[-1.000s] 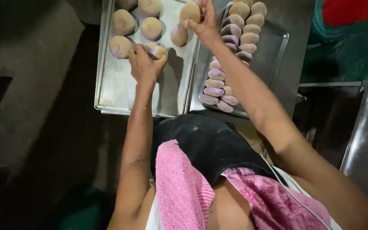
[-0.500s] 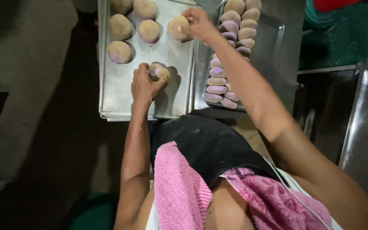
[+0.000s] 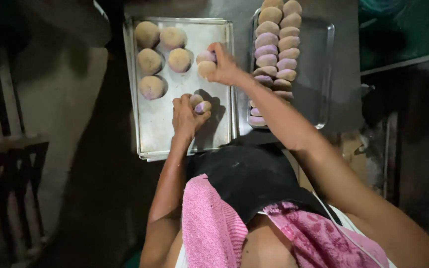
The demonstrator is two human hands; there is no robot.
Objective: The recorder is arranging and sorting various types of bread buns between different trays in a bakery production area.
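My left hand (image 3: 187,114) is closed around a small purple-and-tan dough ball (image 3: 199,104), pressing it on the left metal tray (image 3: 160,129). My right hand (image 3: 224,64) grips another dough ball (image 3: 206,63) just above the same tray, near its right rim. Several rounded tan-purple dough balls (image 3: 151,61) sit in two columns at the tray's far left.
A second metal tray (image 3: 319,59) to the right holds a long row of several purple and tan dough pieces (image 3: 274,54). A pink towel (image 3: 214,228) hangs over my front. A dark wooden frame (image 3: 6,149) stands at the left.
Both hands have drawn back toward me over the left tray. The left hand moved its dough ball nearer the front; the right hand carried its ball from the far end to the tray's middle right.
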